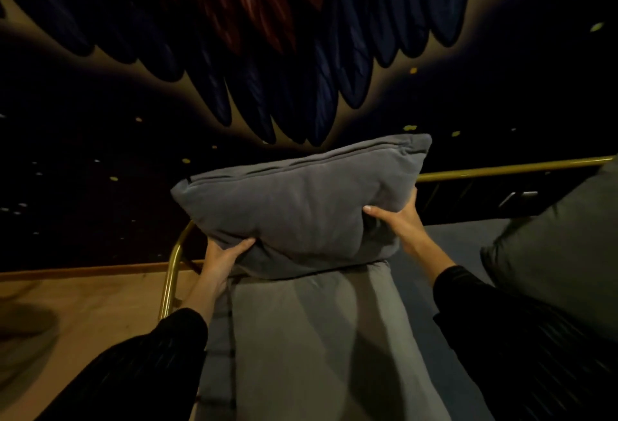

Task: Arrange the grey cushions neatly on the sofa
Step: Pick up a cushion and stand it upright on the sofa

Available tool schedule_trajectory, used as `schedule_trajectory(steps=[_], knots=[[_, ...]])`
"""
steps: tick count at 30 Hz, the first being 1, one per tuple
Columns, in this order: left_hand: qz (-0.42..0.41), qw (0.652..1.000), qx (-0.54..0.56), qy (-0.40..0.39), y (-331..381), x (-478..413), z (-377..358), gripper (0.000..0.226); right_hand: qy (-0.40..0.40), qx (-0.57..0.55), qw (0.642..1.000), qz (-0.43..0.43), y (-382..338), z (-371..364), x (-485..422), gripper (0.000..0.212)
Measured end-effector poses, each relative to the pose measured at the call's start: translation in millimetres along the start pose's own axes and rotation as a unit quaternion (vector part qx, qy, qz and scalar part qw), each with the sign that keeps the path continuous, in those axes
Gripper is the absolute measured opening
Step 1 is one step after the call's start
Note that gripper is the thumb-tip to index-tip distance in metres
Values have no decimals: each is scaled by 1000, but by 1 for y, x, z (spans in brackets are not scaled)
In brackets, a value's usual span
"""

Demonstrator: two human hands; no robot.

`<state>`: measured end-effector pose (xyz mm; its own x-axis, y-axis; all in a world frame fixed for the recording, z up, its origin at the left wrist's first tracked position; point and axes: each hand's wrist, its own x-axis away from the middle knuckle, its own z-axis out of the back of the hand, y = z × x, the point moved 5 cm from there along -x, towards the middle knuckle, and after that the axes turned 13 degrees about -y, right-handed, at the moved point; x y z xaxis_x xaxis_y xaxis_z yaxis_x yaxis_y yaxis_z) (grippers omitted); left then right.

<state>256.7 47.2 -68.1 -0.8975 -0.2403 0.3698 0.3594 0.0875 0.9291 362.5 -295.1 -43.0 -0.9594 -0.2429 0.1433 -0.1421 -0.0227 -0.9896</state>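
A grey cushion [301, 200] stands on edge at the far end of a flat grey seat cushion [317, 337] on the sofa. My left hand [222, 258] grips its lower left corner. My right hand [399, 220] grips its right side, thumb pressed into the fabric. The cushion tilts slightly, its right end higher. A second grey cushion [555, 253] leans at the right edge of the view, partly cut off.
The sofa's brass tube frame [170, 273] curves up at the left end and its brass rail [501, 168] runs along the back. A dark wall mural with feather shapes [267, 52] rises behind. Wooden floor [83, 313] lies to the left. A dark object [518, 198] rests behind the rail.
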Motion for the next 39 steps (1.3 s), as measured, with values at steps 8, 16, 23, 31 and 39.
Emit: schedule_trajectory(steps=[8,16,23,31,39], knots=[[45,998,-39,-30,-11,-46,-12,117,-1,28,997,-68,53,14,-20,99],[63,993,-77,68,-9,-45,-9,134,64,-16,992,-108,62,6,-22,93],[41,966,-160,198,17,-32,-4,103,167,90,971,-146,22,-1,-9,94],[119,976,-134,122,-10,-53,-24,107,116,112,965,-208,71,4,-15,94],[89,989,-81,91,-65,-28,-26,120,110,68,981,-145,96,4,7,95]])
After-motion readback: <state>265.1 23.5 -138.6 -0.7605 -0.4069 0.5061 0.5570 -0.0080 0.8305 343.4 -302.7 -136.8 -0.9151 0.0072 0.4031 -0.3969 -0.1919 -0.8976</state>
